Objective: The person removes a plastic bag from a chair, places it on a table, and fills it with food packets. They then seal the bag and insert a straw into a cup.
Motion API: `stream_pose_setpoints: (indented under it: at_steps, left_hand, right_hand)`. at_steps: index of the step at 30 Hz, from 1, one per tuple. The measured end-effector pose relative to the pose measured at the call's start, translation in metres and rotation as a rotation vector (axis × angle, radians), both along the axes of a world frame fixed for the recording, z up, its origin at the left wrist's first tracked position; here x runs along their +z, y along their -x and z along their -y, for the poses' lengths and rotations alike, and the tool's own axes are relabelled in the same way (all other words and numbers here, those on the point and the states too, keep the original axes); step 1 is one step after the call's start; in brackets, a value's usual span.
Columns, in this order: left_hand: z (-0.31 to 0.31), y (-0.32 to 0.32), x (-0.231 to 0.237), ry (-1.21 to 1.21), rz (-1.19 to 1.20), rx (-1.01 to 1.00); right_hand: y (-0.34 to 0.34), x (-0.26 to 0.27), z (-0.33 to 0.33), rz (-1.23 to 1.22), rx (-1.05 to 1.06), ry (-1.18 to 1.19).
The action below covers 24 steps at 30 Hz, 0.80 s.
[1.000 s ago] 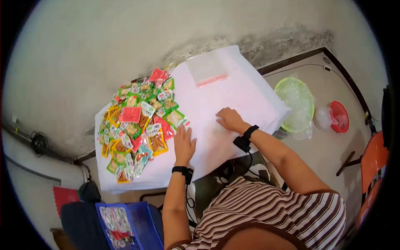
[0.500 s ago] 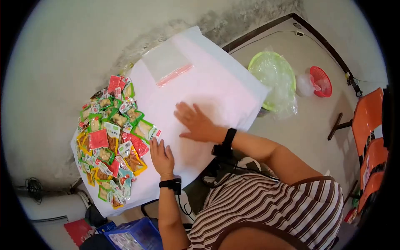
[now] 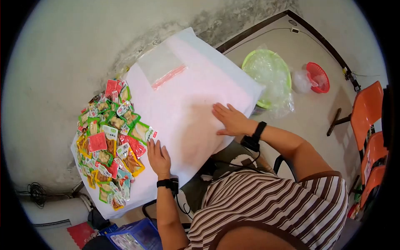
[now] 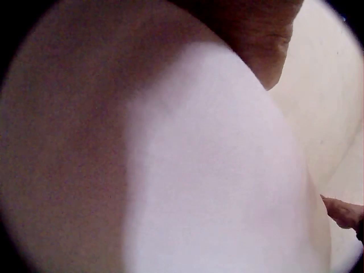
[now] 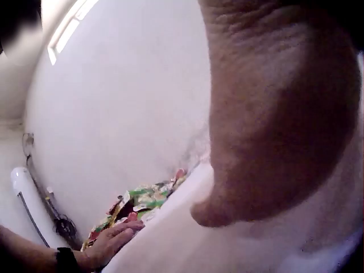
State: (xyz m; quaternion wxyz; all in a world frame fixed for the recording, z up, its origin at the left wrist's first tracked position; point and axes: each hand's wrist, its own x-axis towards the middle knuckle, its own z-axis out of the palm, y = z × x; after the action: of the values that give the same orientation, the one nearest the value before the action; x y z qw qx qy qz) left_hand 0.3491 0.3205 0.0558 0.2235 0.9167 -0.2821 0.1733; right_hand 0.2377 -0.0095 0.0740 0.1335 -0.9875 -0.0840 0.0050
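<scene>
My left hand [image 3: 158, 158] lies on the white cloth [image 3: 196, 79] of the table, fingers straight, fingertips right beside a green-edged snack packet [image 3: 141, 131]. That packet is at the near right side of a heap of snack packets [image 3: 109, 125] in green, yellow and red wrappers. Farther right, my right hand [image 3: 231, 120] is spread palm down over the cloth near the table's right side, holding nothing. Seen from the right wrist, its thumb side [image 5: 273, 125] fills much of the view. Clear zip bags [image 3: 160, 68] with a red strip lie flat toward the back.
Against the back of the table stands a stained wall [image 3: 96, 46]. On the floor to the right are a green basin [image 3: 288, 77] lined with clear plastic and a red basket [image 3: 326, 81]. Orange chairs [image 3: 366, 106] stand at far right. A blue crate [image 3: 143, 229] is low at left.
My right hand swept left over the cloth, then back right, its fingers now spread. My left hand stays beside the packets. The head view has turned, shifting the table left.
</scene>
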Motion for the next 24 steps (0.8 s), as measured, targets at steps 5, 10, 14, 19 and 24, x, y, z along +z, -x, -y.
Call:
stream_pose_setpoints:
  at_steps: [5,10,14,19,24]
  left_hand:
    - [0.001,0.001,0.001,0.020,0.020,0.008]
    - [-0.001,0.000,-0.001,0.028,0.005,0.022]
    - [-0.001,0.000,-0.005,0.054,0.001,0.045]
    - [-0.001,0.000,-0.003,0.068,0.002,0.061]
    - [0.000,0.001,-0.003,0.059,0.023,0.066]
  right_hand:
    - [0.080,0.047,0.039,-0.547,-0.274,0.351]
    - [0.039,0.033,0.019,0.248,-0.221,0.032]
    - [-0.059,0.004,-0.011,0.412,-0.218,-0.077]
    - [-0.094,-0.019,0.003,0.226,-0.452,-0.400]
    - [-0.072,-0.019,0.013,0.302,-0.343,-0.574]
